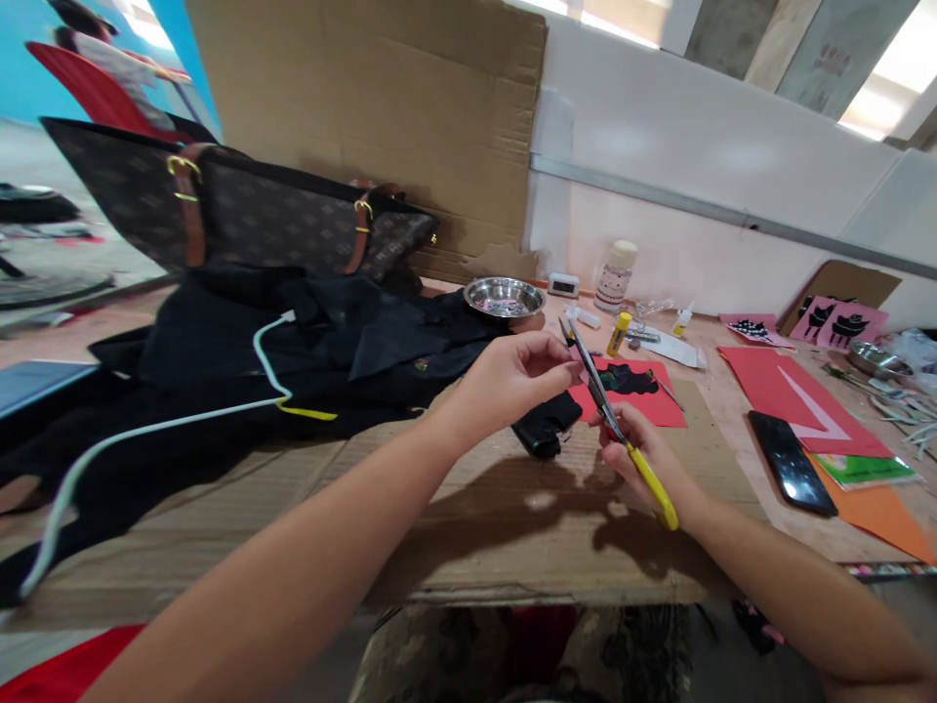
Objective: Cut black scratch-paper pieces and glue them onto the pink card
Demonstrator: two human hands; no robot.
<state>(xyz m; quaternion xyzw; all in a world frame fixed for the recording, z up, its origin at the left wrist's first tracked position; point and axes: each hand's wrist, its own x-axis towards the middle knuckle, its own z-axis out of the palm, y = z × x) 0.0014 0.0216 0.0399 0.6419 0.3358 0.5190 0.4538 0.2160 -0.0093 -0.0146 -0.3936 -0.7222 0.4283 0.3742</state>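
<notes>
My right hand (651, 454) is closed round the yellow handle of a pair of scissors (604, 395), whose blades point up and away from me. At the blades, my left hand (512, 381) pinches a small piece of paper (584, 375), pink with some black, mostly hidden by the fingers. Behind the scissors a red sheet (670, 410) carries a black cut-out shape (628, 379). A dark, ragged-edged object (546, 427) lies on the cardboard below my left hand; its kind is unclear.
Cardboard (512, 547) covers the table before me. Black cloth (351, 342) with a white cable (146, 430) and a patterned bag (293, 215) lie left. Behind are a metal bowl (505, 297), glue stick (619, 333) and bottle (616, 276). Rightward lie a phone (791, 464) and red paper (761, 381).
</notes>
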